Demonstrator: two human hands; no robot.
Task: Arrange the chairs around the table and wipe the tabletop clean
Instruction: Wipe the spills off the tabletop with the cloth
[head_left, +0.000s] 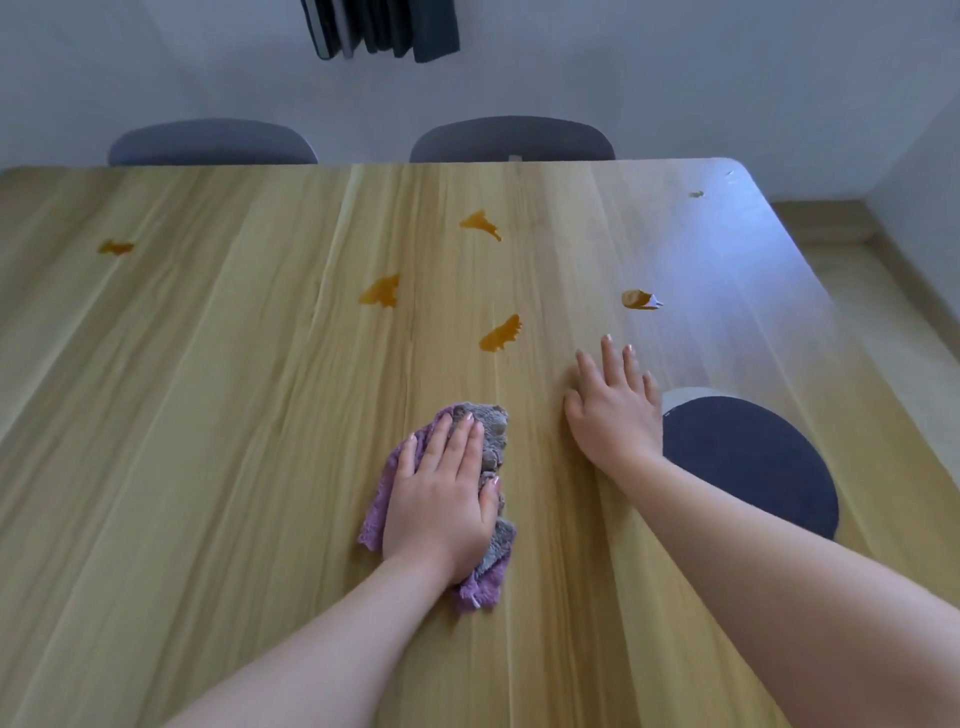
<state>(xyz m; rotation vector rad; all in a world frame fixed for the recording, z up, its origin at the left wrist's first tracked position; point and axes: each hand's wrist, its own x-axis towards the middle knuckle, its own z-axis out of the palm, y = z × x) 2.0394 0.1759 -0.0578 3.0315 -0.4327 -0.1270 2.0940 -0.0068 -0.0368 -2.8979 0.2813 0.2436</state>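
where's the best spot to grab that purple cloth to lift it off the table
Pinch the bunched grey-purple fold at the far end of the purple cloth, coming from above. It stands raised there beyond the left hand's fingertips, while the rest lies flat on the table under the palm.

Purple-grey cloth (488, 447) (crumpled) on wooden tabletop (208, 389) — amber spills (382, 292).
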